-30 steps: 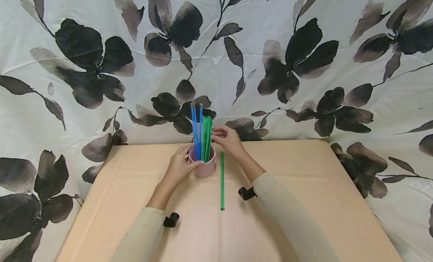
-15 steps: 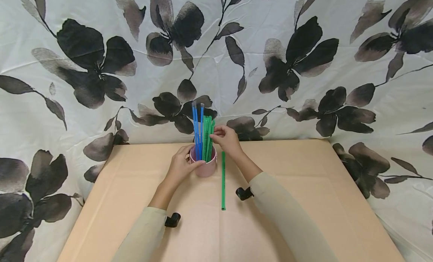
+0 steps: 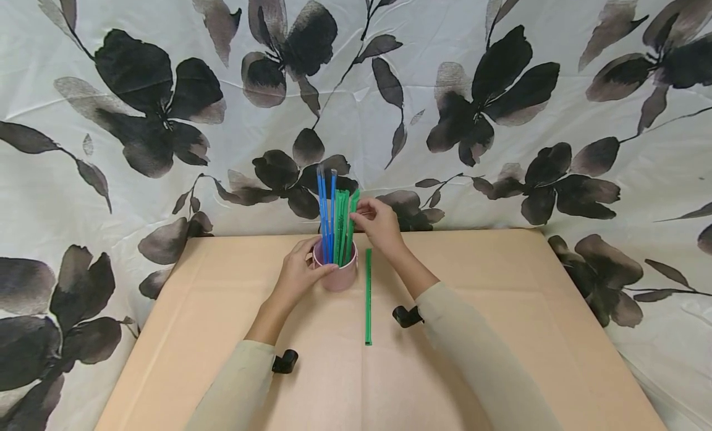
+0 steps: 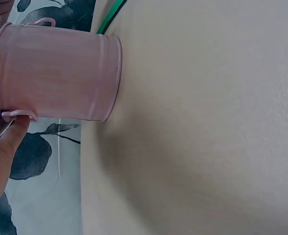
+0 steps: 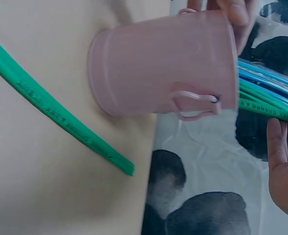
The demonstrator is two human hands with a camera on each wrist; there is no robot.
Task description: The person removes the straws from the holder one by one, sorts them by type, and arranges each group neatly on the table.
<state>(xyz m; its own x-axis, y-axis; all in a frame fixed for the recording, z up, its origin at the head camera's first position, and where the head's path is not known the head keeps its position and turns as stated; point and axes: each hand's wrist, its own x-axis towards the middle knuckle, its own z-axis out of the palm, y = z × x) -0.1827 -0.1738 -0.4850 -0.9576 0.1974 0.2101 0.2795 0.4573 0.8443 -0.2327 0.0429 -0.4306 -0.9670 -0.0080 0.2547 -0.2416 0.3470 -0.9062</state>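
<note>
A pink metal pail [image 3: 340, 279] with small side handles stands near the table's far edge. My left hand [image 3: 295, 270] grips its left side, thumb along the rim; in the left wrist view, a finger meets a pail handle [image 4: 19, 114]. Several blue sticks [image 3: 326, 217] and flat green tubes [image 3: 340, 227] rise from the pail. My right hand [image 3: 379, 224] pinches the upper part of the rightmost green tube [image 3: 351, 224], which leans slightly away from the bunch. Dark printing shows on that tube [image 5: 263, 108] in the right wrist view. Its lower end is hidden in the pail.
Another green tube [image 3: 368, 298] lies lengthwise on the tan table [image 3: 489, 276], just right of the pail. A white cloth with dark flowers [image 3: 384, 140] hangs behind the table and shows at both sides.
My right fingers have closed on the rightmost green tube and drawn its top slightly right, apart from the others. My left hand and the pail stay in place.
</note>
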